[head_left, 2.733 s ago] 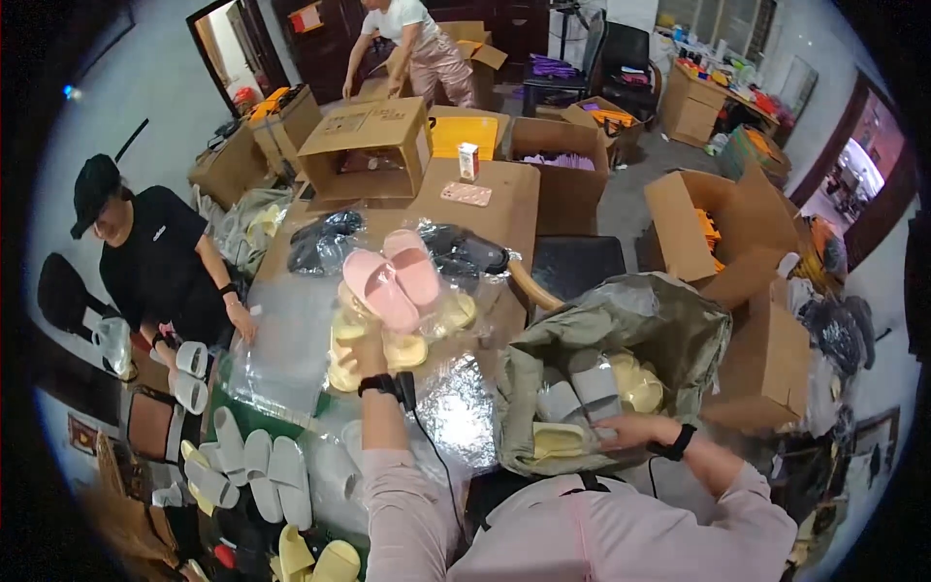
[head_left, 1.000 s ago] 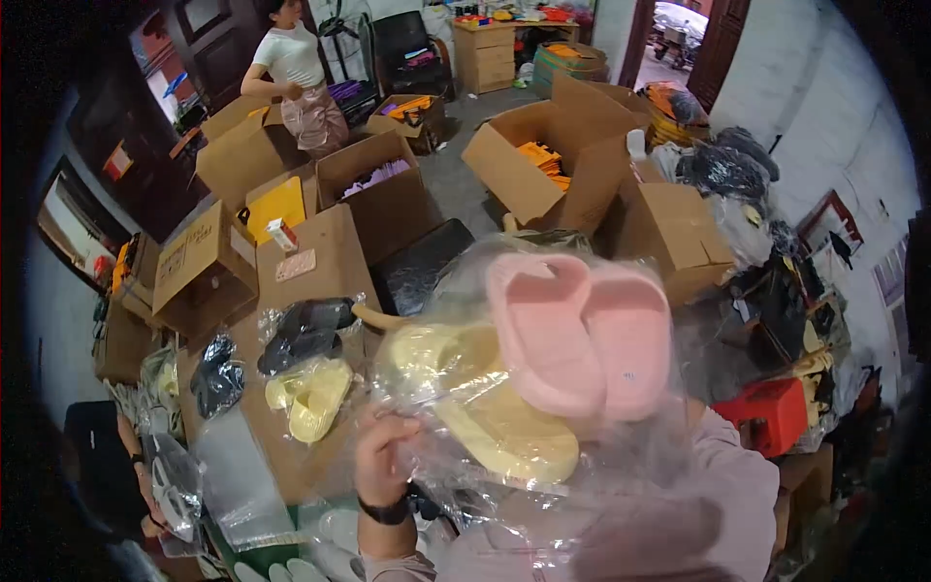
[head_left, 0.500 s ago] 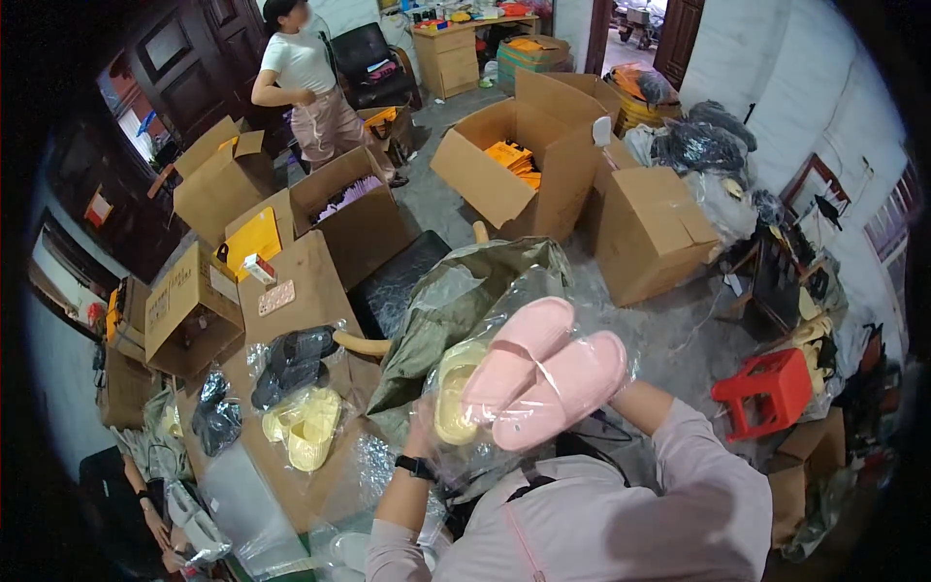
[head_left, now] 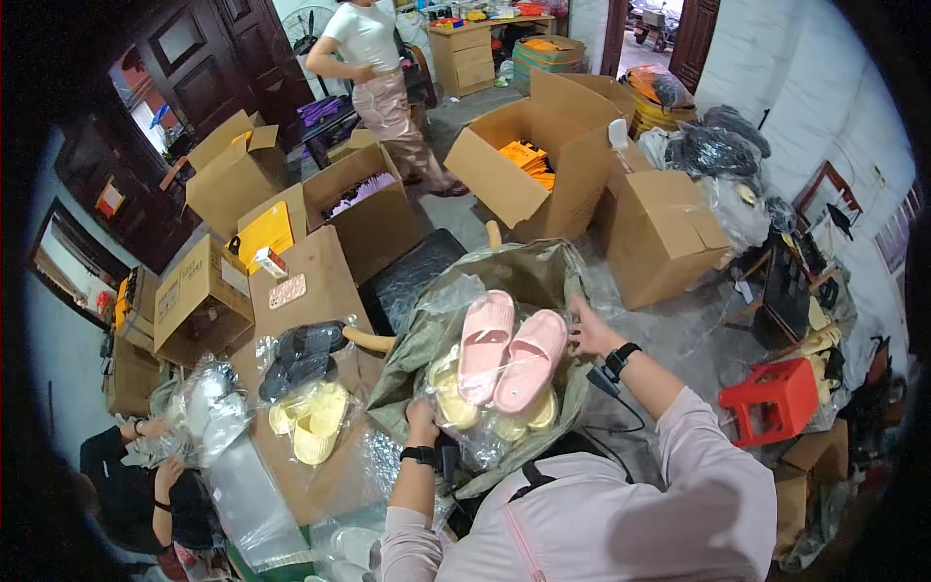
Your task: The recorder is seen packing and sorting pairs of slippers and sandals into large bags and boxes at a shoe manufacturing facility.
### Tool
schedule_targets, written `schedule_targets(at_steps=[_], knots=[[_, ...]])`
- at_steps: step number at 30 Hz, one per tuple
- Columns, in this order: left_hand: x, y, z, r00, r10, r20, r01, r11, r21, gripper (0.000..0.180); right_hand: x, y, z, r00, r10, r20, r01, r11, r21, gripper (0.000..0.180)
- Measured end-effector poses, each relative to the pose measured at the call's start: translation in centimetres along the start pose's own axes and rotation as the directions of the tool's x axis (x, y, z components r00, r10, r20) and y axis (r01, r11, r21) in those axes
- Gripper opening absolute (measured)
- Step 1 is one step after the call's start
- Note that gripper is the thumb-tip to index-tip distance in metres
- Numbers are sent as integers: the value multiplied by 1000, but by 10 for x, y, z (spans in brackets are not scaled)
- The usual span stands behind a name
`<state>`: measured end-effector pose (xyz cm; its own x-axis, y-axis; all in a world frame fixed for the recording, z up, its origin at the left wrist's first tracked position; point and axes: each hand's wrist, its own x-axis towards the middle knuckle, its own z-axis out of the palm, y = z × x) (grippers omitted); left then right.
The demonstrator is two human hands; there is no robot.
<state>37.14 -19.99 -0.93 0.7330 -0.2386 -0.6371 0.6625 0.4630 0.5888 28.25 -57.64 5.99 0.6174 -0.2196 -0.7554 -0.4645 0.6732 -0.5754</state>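
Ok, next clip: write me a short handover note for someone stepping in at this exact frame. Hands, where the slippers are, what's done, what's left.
Left hand: grips the lower edge of a clear plastic bag of slippers.
Right hand: open, at the rim of the large olive sack, beside the pink slippers.
Things: the pink pair lies on top of yellow slippers in clear bags, all over the sack's mouth. On the cardboard box to the left lie a bagged black pair and a bagged yellow pair.
Done: the bagged pairs are at the sack's opening.
Left: they are not fully down inside; two bagged pairs remain on the box.
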Motion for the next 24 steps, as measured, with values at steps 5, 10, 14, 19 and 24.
schedule_targets(at_steps=[5, 10, 14, 19, 24], knots=[[-18, -3, -1, 998, 62, 6, -58, 886, 461, 53, 25, 38, 1, 943, -312, 113, 282, 571, -771, 65], [-96, -20, 18, 959, 158, 236, -282, 629, 724, 86, -22, 66, 54, 763, -590, 265, 306, -32, -952, 70], [-169, -15, 22, 899, -255, 356, -323, 162, 932, 65, -50, 82, 95, 858, -357, 369, 336, -151, -930, 83], [-167, -23, -6, 792, -432, 431, -493, -39, 869, 50, -30, 108, 111, 882, -188, 432, 405, -163, -899, 99], [-166, -29, -4, 772, -384, 506, -626, -316, 713, 30, 0, 136, 107, 912, -108, 395, 348, -303, -887, 99]])
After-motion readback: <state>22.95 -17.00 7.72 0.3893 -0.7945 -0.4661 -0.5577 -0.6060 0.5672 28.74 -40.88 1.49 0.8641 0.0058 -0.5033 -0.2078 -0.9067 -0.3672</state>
